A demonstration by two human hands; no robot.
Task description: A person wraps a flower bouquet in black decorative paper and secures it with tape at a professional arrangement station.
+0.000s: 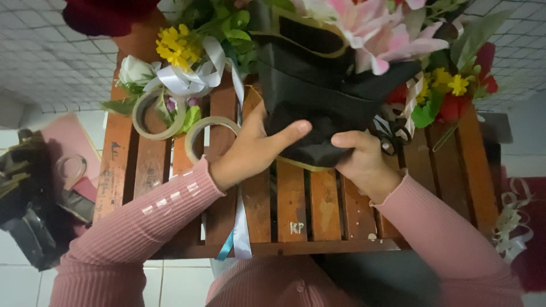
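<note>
Clearly,
Left hand (250, 149): gripped the black bouquet wrap (318, 96), steadying its base.
Right hand (364, 159): pinched the wrap's bottom, gathering it.
Tape rolls (170, 122): beside them.

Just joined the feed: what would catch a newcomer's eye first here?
Both hands, left and right, grip a black paper-wrapped bouquet with pink lilies at the centre of a slatted brown wooden bench. Left of it lie two rolls of clear tape beside a white curled ribbon.

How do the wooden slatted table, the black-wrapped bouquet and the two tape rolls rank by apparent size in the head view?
1. wooden slatted table
2. black-wrapped bouquet, held by left hand and right hand
3. tape rolls and: look alike, unranked
</note>
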